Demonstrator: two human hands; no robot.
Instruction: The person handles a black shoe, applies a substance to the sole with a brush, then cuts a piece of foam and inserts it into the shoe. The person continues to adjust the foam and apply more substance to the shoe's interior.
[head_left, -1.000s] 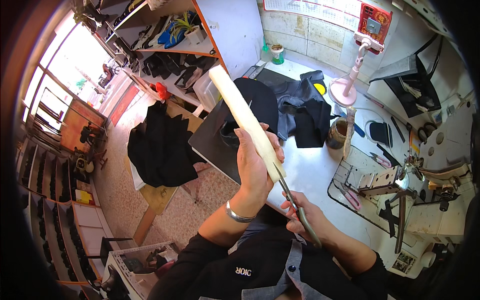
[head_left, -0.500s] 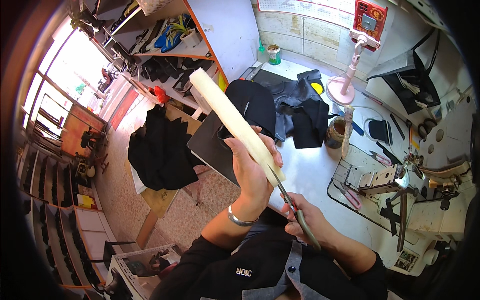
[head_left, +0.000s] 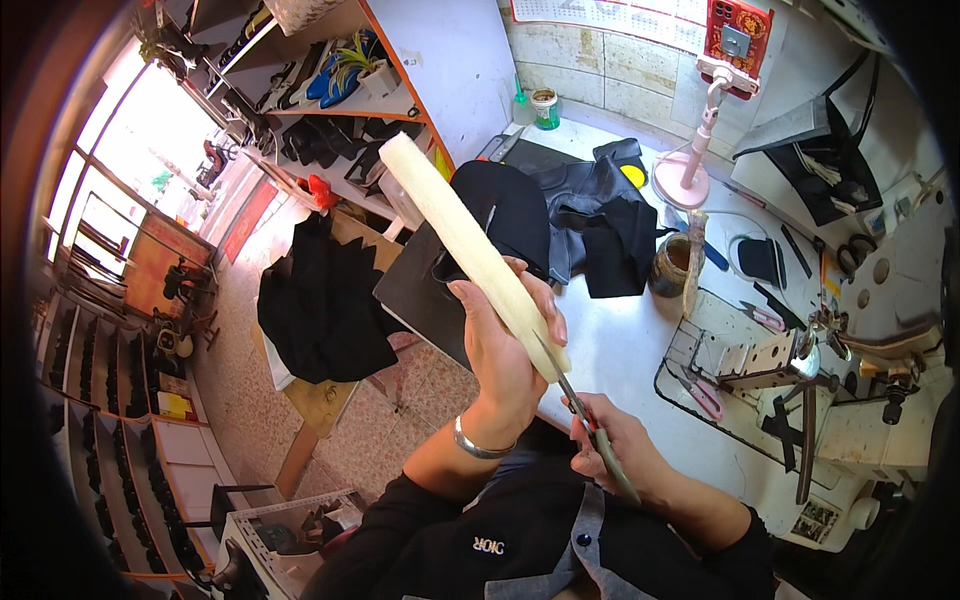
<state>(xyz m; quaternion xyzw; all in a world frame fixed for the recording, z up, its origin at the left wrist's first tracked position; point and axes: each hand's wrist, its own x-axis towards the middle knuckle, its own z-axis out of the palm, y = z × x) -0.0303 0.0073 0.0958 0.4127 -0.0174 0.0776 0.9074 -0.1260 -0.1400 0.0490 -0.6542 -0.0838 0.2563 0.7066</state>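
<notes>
My left hand is wrapped round the lower part of a long strip of cream-coloured foam, which points up and to the left. In my right hand is a pair of scissors with grey-green handles. Their blades meet the near end of the foam; part of them is hidden by it. Behind the foam, a black cap-like piece and dark cut pieces of material lie on the white table.
A sewing machine stands at the right, with pink-handled snips beside it. A brown jar with a stick and a pink phone stand are farther back. Black cloth lies on a board at left.
The scissor blades have closed further on the near end of the foam, and the handles have drawn together. My left hand and the strip have hardly moved.
</notes>
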